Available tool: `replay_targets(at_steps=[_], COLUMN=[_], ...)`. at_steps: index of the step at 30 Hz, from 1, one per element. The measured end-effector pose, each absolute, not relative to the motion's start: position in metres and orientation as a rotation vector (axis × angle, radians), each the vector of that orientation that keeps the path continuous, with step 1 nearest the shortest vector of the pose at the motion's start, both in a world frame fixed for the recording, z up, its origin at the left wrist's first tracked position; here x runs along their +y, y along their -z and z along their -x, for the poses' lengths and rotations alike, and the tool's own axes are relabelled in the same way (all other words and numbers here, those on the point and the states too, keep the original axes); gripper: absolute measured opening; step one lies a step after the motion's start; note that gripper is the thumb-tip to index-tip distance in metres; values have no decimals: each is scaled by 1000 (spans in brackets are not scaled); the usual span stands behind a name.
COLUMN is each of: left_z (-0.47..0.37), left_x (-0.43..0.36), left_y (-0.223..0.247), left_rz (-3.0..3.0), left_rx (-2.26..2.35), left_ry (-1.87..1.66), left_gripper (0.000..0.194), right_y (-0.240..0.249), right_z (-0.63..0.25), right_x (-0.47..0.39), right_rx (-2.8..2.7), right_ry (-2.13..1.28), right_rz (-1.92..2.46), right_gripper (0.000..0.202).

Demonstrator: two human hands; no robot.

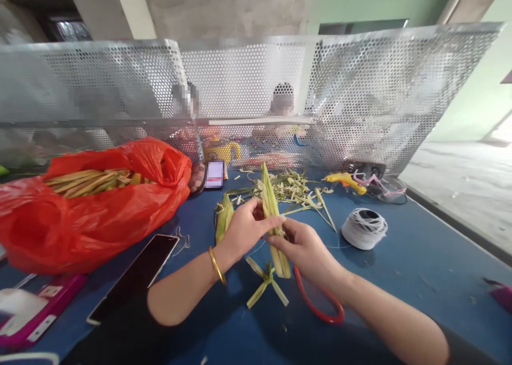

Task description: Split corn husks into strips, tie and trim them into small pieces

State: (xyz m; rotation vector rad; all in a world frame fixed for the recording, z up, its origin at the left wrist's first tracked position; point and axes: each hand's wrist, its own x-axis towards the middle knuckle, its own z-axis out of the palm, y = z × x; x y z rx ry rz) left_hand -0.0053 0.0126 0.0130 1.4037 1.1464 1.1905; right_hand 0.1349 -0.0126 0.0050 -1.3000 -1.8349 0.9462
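Head view: the left hand (pixel 247 225) and right hand (pixel 306 246) pinch a long, pale-green bundle of leafy husk (pixel 269 195) mid-length, above a blue tabletop (pixel 208 322). It seems light, pliable, easily split, best held around its layered middle.

The bag (pixel 100 215) is bright red and the table (pixel 208 311) deep blue. Husk strips (pixel 275 194) show pale yellow-green, the glue gun (pixel 346 182) yellow, the string spool (pixel 364 231) white around a black core, the bracelet (pixel 216 264) gold. Silvery perforated panels (pixel 248 77) carry a dotted pattern against a mint-green wall (pixel 360 2).
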Motion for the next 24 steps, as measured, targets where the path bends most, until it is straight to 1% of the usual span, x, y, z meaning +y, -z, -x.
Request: replay_targets(at_steps=[3, 5, 10, 12, 15, 17, 19, 22, 24], left_z=[4, 6, 10, 12, 13, 12, 12, 10, 9], left_x=[14, 15, 21, 24, 27, 27, 27, 25, 24], left_y=[-10, -11, -12, -10, -6, -4, -4, -5, -4], left_rz=[-1362, -1319, -1200, -1126, -1052, -1036, -1045, -1069, -1089], left_rx=[1136, 1154, 1158, 1136, 1101, 1103, 1117, 1139, 1145], left_ry=[-1166, -1143, -1112, -1096, -1068, -1066, -1070, -1077, -1081], left_gripper=[22, 20, 17, 19, 21, 20, 16, 14, 16], right_y=[0, 3, 4, 2, 2, 4, 7, 7, 5], right_z=[-137, -138, -139, -139, -140, -142, -144, -149, -151], right_x=[-6, -2, 4, 4, 6, 8, 10, 9, 7], right_rx=[-1730, -1655, -1394, -1283, -1240, -1297, -1405, -1633, -1781], right_ry=[-935, -991, -1351, -1471, -1545, -1453, -1210, -736, -498], right_rz=[1322, 1307, 1178, 1145, 1119, 1157, 1221, 1243, 1222], right_gripper=[25, 28, 32, 33, 31, 28, 25, 36, 38])
